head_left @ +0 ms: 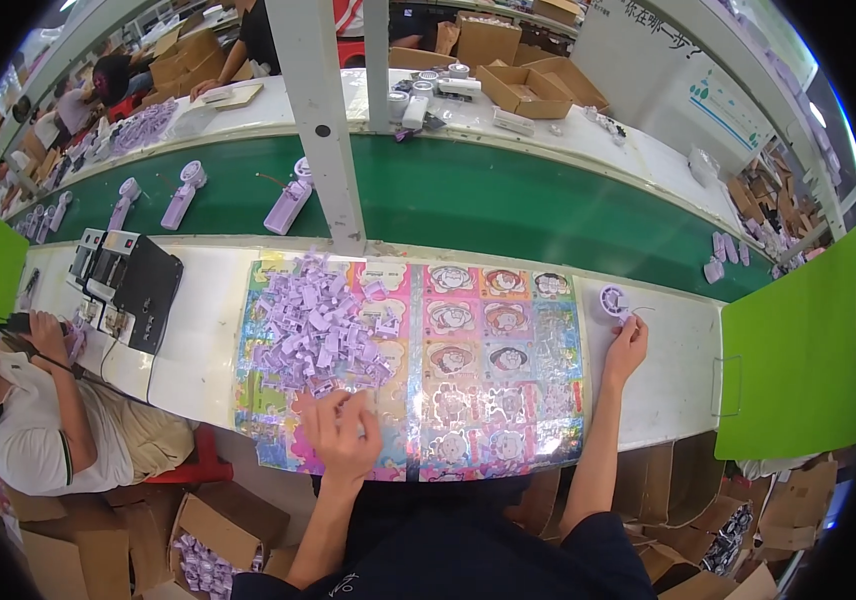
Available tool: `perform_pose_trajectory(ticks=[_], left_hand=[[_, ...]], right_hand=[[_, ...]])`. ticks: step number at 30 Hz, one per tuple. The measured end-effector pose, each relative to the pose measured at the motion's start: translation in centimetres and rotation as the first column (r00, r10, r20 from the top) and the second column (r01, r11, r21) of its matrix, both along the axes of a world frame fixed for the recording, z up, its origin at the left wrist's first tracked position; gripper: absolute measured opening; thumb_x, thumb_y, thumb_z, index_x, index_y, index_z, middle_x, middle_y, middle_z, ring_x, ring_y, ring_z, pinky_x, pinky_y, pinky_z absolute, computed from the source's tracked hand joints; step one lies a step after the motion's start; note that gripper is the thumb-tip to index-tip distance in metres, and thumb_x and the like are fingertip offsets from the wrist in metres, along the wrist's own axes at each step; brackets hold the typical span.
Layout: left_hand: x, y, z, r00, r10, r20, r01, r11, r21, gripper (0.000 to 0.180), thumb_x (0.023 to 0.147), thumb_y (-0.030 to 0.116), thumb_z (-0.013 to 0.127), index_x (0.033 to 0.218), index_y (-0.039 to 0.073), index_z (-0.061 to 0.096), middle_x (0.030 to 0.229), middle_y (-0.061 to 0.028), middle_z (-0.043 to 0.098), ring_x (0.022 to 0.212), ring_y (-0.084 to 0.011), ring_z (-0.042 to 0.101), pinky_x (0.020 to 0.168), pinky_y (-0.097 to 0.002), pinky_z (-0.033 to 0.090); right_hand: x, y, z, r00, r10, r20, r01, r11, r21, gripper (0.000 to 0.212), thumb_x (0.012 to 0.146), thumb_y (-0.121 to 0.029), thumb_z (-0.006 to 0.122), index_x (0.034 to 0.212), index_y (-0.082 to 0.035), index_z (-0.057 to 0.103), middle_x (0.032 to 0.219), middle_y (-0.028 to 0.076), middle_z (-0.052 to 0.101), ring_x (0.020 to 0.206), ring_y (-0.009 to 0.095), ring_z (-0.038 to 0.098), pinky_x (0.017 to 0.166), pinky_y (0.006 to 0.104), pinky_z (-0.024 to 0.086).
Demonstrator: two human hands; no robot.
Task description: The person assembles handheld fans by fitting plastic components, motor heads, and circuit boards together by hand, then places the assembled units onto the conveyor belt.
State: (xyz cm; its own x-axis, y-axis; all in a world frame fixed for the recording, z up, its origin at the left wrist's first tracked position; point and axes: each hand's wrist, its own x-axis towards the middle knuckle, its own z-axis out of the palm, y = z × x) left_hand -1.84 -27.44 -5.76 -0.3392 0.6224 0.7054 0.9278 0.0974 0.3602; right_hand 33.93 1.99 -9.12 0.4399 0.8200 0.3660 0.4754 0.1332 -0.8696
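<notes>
At the right side of the mat, my right hand (627, 350) is closed on the lower end of a small purple handheld fan (613, 299). Its round head points away from me, and a thin wire sticks out beside my fingers. My left hand (341, 436) is over the near edge of a heap of small purple plastic parts (316, 325). Its fingers are bent inward and a little blurred; whatever lies between them cannot be made out. Under the heap is a colourful printed mat (503, 415) with cartoon pictures.
Beyond the bench runs a green conveyor belt (468, 205) carrying purple fans (184, 195). A white post (320, 120) rises at the bench's far edge. Black machines (128, 285) stand left, near a seated co-worker (38, 400). A green panel (798, 345) borders the right; cardboard boxes (228, 525) sit below.
</notes>
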Motion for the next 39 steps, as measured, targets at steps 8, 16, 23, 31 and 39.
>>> perform_pose_trajectory(ticks=[8,16,23,31,39], left_hand=[[-0.9,-1.7,-1.9,0.997,-0.029,0.070,0.041,0.983,-0.181,0.028,0.077,-0.002,0.065,0.104,0.004,0.070,0.109,-0.0148,0.060,0.091,-0.0332,0.060,0.077,-0.0434,0.048],[-1.0,-1.6,-2.6,0.983,-0.143,0.113,0.155,0.983,-0.103,0.026,0.079,-0.005,0.065,0.104,0.002,0.070,0.105,-0.0153,0.062,0.089,-0.0342,0.062,0.077,-0.0428,0.051],[-1.0,0.2,-2.4,0.979,-0.201,0.039,0.203,0.976,-0.080,0.021,0.078,-0.006,0.065,0.097,0.002,0.071,0.101,-0.0131,0.064,0.089,-0.0326,0.063,0.077,-0.0417,0.051],[2.0,2.8,-0.6,0.934,-0.356,0.015,0.354,0.931,0.092,0.025,0.074,-0.009,0.067,0.096,0.003,0.071,0.098,-0.0123,0.064,0.087,-0.0301,0.064,0.072,-0.0398,0.053],[3.3,4.6,-2.1,0.676,-0.435,0.594,0.468,0.877,0.111,0.029,0.081,-0.010,0.064,0.108,0.001,0.067,0.097,-0.0132,0.062,0.082,-0.0277,0.064,0.073,-0.0349,0.053]], right_hand=[[0.6,0.1,-0.7,1.000,0.001,-0.017,-0.001,1.000,-0.011,0.030,0.105,-0.025,0.054,0.113,0.002,0.065,0.079,0.005,0.067,0.072,0.012,0.060,0.069,0.0276,0.047],[0.7,0.1,-0.5,1.000,-0.006,-0.011,0.006,1.000,0.004,0.028,0.105,-0.024,0.054,0.110,0.001,0.065,0.077,0.006,0.068,0.072,0.013,0.062,0.070,0.0288,0.048],[0.6,0.2,-0.6,1.000,-0.006,0.008,0.006,1.000,0.003,0.027,0.105,-0.023,0.054,0.109,0.001,0.065,0.077,0.006,0.067,0.071,0.012,0.061,0.069,0.0288,0.048],[0.5,0.0,-0.2,1.000,0.003,0.019,-0.003,1.000,0.010,0.026,0.105,-0.022,0.054,0.108,0.002,0.065,0.076,0.005,0.066,0.070,0.012,0.060,0.069,0.0286,0.047],[0.3,0.0,-0.4,0.999,-0.015,-0.042,0.015,1.000,0.002,0.027,0.104,-0.020,0.055,0.111,0.004,0.066,0.090,0.009,0.070,0.078,0.014,0.064,0.074,0.0282,0.052]])
